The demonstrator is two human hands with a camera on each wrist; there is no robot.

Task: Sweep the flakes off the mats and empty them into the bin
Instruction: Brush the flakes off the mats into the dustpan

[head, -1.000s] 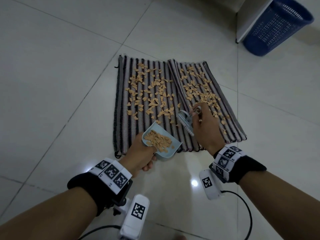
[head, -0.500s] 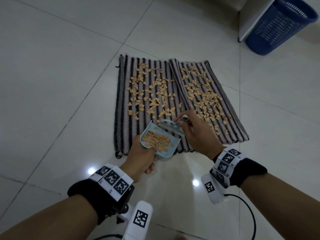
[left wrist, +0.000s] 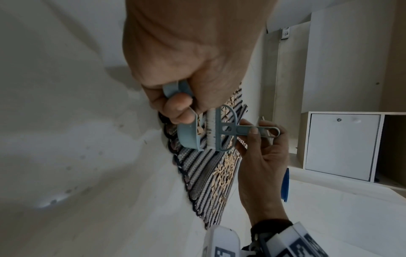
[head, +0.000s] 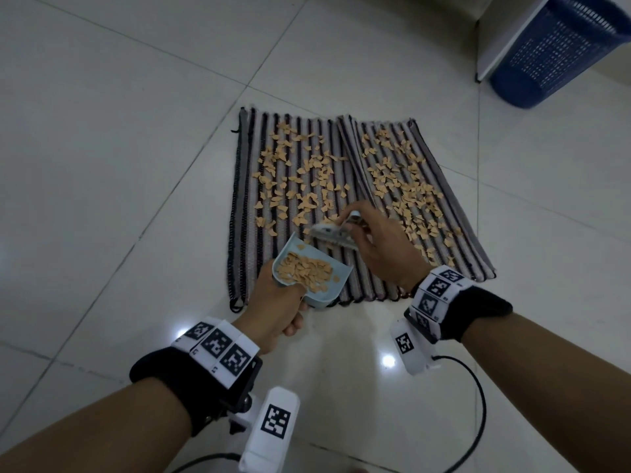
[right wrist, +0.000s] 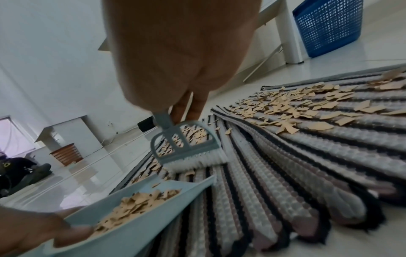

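Observation:
Two striped mats lie side by side on the tiled floor, the left mat [head: 273, 186] and the right mat [head: 430, 186], both strewn with tan flakes [head: 307, 179]. My left hand [head: 276, 305] grips the handle of a light blue dustpan [head: 327, 288] holding a heap of flakes, its mouth on the left mat's near part. My right hand [head: 379, 244] pinches the handle of a small blue brush [head: 333, 235] with white bristles [right wrist: 197, 162], set on the mat just beyond the pan's lip [right wrist: 184, 184]. The blue bin [head: 560, 46] stands far right.
A white furniture panel [head: 505, 42] stands beside the bin. In the left wrist view a white cabinet [left wrist: 342, 146] stands past the mats. Glossy floor tiles [head: 102, 165] surround the mats. A black cable [head: 478, 404] trails from my right wrist.
My right hand has carried the brush left from the right mat onto the left mat, down to the dustpan's mouth. The left hand and the pan have stayed nearly still.

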